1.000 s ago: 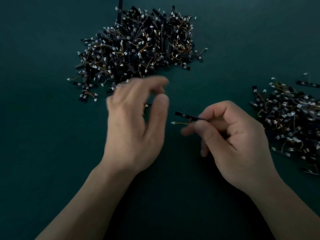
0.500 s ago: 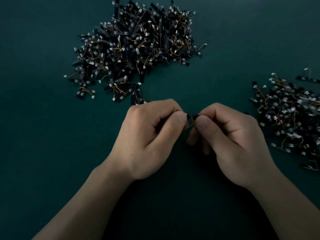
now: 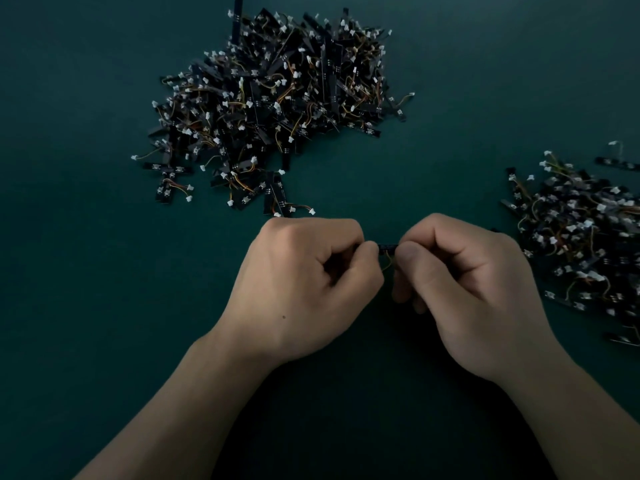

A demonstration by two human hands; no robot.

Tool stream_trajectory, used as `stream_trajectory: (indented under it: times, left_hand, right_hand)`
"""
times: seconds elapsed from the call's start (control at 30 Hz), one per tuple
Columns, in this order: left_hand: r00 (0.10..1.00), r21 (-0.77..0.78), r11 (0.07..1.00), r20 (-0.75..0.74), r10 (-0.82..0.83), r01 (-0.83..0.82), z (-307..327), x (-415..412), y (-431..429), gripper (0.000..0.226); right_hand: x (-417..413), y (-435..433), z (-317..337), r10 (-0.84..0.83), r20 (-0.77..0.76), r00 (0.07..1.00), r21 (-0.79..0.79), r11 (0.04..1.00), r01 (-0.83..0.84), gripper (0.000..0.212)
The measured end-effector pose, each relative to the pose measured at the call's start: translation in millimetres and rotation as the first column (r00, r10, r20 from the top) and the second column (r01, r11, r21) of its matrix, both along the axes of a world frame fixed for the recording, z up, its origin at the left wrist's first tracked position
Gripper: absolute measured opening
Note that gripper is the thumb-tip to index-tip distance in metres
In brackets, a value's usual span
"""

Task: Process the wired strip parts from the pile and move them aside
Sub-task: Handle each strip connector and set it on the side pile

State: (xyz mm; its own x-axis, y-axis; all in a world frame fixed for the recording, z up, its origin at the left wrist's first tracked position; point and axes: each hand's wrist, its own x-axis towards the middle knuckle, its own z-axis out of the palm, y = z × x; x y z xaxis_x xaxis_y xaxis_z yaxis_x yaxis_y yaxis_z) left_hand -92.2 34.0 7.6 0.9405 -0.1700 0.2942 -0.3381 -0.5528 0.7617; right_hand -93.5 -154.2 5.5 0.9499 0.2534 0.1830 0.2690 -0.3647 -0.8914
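Your left hand (image 3: 304,282) and right hand (image 3: 471,289) both pinch one strip part (image 3: 388,246). Big pile (image 3: 277,105) left; smaller finished heap (image 3: 581,237) at right.

The 1 wide-angle camera on my head looks forward and down, close over the dark green counter (image 3: 86,271).

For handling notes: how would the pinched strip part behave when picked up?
Probably light: left hand and right hand hold the strip part by fingertip pinches. It looks straight, likely stiff; its wire droops, likely floppy.
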Motion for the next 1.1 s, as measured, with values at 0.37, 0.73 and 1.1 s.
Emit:
stream_trajectory:
  times: [0.37,0.73,1.1]
  left_hand:
    - [1.0,0.004,1.0,-0.002,-0.015,0.015,0.0,-1.1,0.4,0.039]
    - [0.998,-0.016,0.999,0.047,-0.042,0.043,0.1,-1.4,0.7,0.04]
    - [0.962,0.106,0.956,0.041,0.269,-0.272,-0.3,-0.5,-0.8,0.025]
  right_hand:
    - [-0.1,-1.8,-0.3,0.037,-0.033,0.999,-0.006,0.999,-0.037,0.029]
    - [-1.4,-2.9,1.1,0.052,-0.03,0.998,0.046,0.998,-0.05,0.028]
    - [-3.1,-5.7,-3.5,0.002,0.152,0.988,0.141,0.99,-0.024,0.041]
